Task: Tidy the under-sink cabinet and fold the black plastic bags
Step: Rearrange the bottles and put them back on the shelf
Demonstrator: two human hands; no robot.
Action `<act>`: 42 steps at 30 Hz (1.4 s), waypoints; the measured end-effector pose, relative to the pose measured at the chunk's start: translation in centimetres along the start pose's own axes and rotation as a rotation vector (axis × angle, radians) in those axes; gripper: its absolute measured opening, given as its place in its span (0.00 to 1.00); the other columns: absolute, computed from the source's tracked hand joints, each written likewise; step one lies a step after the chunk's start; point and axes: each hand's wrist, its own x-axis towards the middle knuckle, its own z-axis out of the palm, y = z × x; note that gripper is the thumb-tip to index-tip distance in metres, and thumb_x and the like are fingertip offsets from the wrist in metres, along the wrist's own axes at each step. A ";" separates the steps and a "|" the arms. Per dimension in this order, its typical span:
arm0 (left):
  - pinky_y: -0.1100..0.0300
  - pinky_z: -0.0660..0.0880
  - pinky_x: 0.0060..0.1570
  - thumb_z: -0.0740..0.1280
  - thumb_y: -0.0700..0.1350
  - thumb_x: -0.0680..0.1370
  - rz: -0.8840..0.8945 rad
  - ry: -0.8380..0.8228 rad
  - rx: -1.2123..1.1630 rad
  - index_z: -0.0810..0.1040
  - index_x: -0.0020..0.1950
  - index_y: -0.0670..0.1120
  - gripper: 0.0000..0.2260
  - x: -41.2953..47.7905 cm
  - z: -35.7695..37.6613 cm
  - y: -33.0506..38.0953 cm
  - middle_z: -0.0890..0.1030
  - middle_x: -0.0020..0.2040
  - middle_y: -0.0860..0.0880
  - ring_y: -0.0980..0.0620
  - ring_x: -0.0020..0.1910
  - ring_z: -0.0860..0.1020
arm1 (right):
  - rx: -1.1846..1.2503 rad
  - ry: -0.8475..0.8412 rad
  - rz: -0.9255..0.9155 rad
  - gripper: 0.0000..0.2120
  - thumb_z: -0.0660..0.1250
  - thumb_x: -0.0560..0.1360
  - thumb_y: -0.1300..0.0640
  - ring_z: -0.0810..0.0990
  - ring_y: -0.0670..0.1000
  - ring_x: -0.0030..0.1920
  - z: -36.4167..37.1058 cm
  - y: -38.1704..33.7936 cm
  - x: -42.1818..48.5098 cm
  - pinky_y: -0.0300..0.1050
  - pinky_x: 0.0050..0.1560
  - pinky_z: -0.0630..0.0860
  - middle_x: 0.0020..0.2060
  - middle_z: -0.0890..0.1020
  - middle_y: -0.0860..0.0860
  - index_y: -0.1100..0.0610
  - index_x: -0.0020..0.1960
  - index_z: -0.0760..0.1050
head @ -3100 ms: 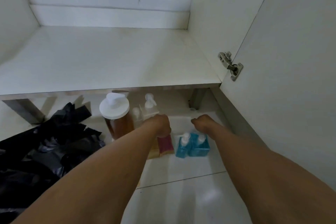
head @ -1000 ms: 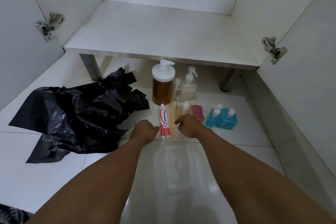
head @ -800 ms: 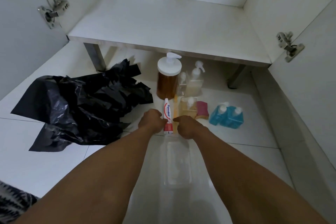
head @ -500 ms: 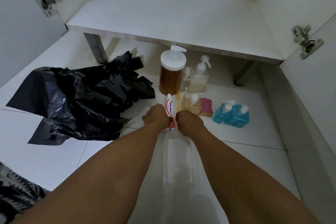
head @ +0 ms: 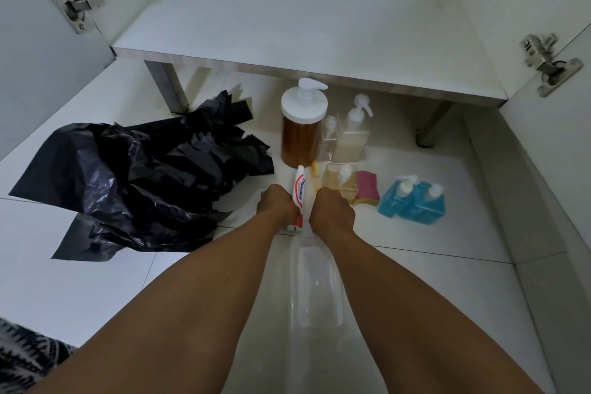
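A crumpled heap of black plastic bags (head: 144, 182) lies on the white floor at the left, in front of the open cabinet (head: 303, 25). A red-and-white toothpaste tube (head: 299, 190) lies between my two hands. My left hand (head: 276, 205) is curled around the tube's lower end. My right hand (head: 331, 213) is a closed fist pressed against the tube's right side, over a thin yellow stick (head: 315, 171); its fingers are hidden. A clear plastic container (head: 315, 285) sits on the floor between my forearms.
Under the cabinet floor stand an amber pump bottle (head: 302, 134), clear pump bottles (head: 351, 137), a small bottle (head: 339, 179), a pink sponge (head: 367, 189) and two blue bottles (head: 412, 201). Both cabinet doors hang open, with hinges (head: 80, 0) at each side. Patterned cloth (head: 22, 352) shows at bottom left.
My hands left the bottles, drew back toward me and closed in from both sides on the toothpaste tube. The view tilted down and left, bringing the bags and both doors into sight.
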 end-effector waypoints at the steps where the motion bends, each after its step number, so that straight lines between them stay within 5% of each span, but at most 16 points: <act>1: 0.55 0.80 0.47 0.77 0.48 0.73 0.002 -0.007 0.010 0.81 0.62 0.43 0.19 0.0 -0.1 -0.2 0.84 0.55 0.42 0.43 0.49 0.83 | 0.005 0.004 0.009 0.16 0.68 0.78 0.55 0.80 0.57 0.56 -0.1 0.0 -0.1 0.49 0.55 0.77 0.57 0.80 0.57 0.58 0.64 0.73; 8: 0.48 0.80 0.57 0.74 0.46 0.76 0.089 0.024 -0.035 0.79 0.63 0.44 0.17 -0.9 -1.1 -0.5 0.82 0.59 0.42 0.42 0.54 0.81 | 0.276 0.045 0.088 0.14 0.69 0.78 0.59 0.80 0.57 0.55 -0.2 -0.7 -0.8 0.49 0.54 0.79 0.56 0.79 0.56 0.58 0.61 0.73; 13: 0.46 0.80 0.56 0.77 0.46 0.74 0.190 0.027 -0.097 0.76 0.56 0.49 0.14 -2.0 -1.9 0.1 0.82 0.57 0.45 0.43 0.54 0.81 | 0.425 -0.003 0.235 0.13 0.69 0.76 0.61 0.79 0.58 0.55 -2.2 -1.7 -0.2 0.49 0.52 0.78 0.55 0.79 0.56 0.58 0.59 0.74; 17: 0.42 0.77 0.62 0.77 0.46 0.73 0.282 0.018 -0.159 0.68 0.70 0.50 0.29 -2.8 -2.8 0.6 0.78 0.64 0.48 0.44 0.62 0.78 | 0.346 -0.103 0.216 0.16 0.71 0.76 0.57 0.78 0.54 0.49 -3.6 -1.2 -0.5 0.47 0.53 0.79 0.52 0.77 0.53 0.55 0.59 0.69; 21: 0.42 0.76 0.64 0.77 0.40 0.73 0.306 -0.027 -0.251 0.66 0.74 0.48 0.32 -3.6 -3.9 0.6 0.77 0.67 0.46 0.44 0.65 0.77 | 0.458 -0.210 0.074 0.27 0.74 0.73 0.61 0.77 0.54 0.54 -4.8 0.7 -1.7 0.45 0.50 0.79 0.53 0.74 0.52 0.53 0.65 0.64; 25: 0.45 0.80 0.57 0.72 0.39 0.77 0.296 -0.066 -0.337 0.66 0.74 0.44 0.27 -4.9 -4.2 0.9 0.77 0.66 0.42 0.44 0.60 0.79 | 0.514 -0.357 0.025 0.22 0.72 0.73 0.63 0.83 0.51 0.45 -6.6 2.4 -2.8 0.46 0.48 0.82 0.50 0.79 0.52 0.53 0.64 0.70; 29: 0.67 0.78 0.32 0.65 0.45 0.82 0.259 -0.166 -0.214 0.74 0.66 0.40 0.14 -6.3 -3.9 1.1 0.81 0.57 0.41 0.51 0.43 0.82 | 0.577 -0.601 0.120 0.12 0.70 0.76 0.64 0.86 0.55 0.45 -8.1 3.8 -3.5 0.55 0.55 0.81 0.50 0.84 0.56 0.57 0.58 0.75; 36: 0.53 0.80 0.43 0.77 0.45 0.71 0.394 -0.302 0.168 0.83 0.44 0.43 0.07 -6.6 -2.9 0.7 0.83 0.42 0.47 0.49 0.41 0.82 | 0.227 -0.691 0.065 0.17 0.75 0.73 0.56 0.86 0.53 0.38 -7.3 3.0 -4.1 0.49 0.40 0.84 0.46 0.85 0.60 0.67 0.56 0.78; 42: 0.60 0.75 0.36 0.78 0.45 0.72 0.479 -0.303 0.342 0.74 0.48 0.45 0.14 -6.7 -2.7 1.7 0.79 0.47 0.47 0.48 0.42 0.79 | 0.018 -0.660 0.057 0.17 0.75 0.73 0.55 0.87 0.56 0.42 -5.1 2.5 -4.5 0.53 0.48 0.83 0.45 0.85 0.59 0.64 0.56 0.76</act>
